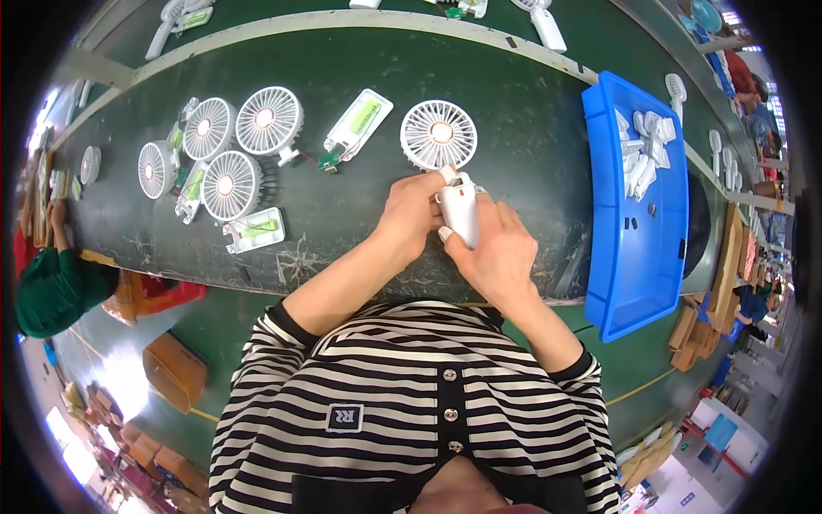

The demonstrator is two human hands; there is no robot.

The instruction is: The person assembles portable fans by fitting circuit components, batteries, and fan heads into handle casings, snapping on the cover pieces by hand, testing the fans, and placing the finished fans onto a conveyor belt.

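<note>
Toward the workbench's (531,111) near edge, one white handle (461,216) sits between the fingers of the left hand (408,208) and right hand (501,253), both grasping it, with one white fan head (438,135) just beyond the fingertips; fingers cover the join, so can't tell if attached. Four fan heads (269,120) cluster left, a fifth nearer the left end. One blue tray (644,270), right end, holds white parts (648,146), too overlapped to count.

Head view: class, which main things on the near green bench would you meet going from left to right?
Far-left white fan head, cluster of four white fan heads, tilted white casing with green cell, orange-centred lone fan head, blue tray.
</note>
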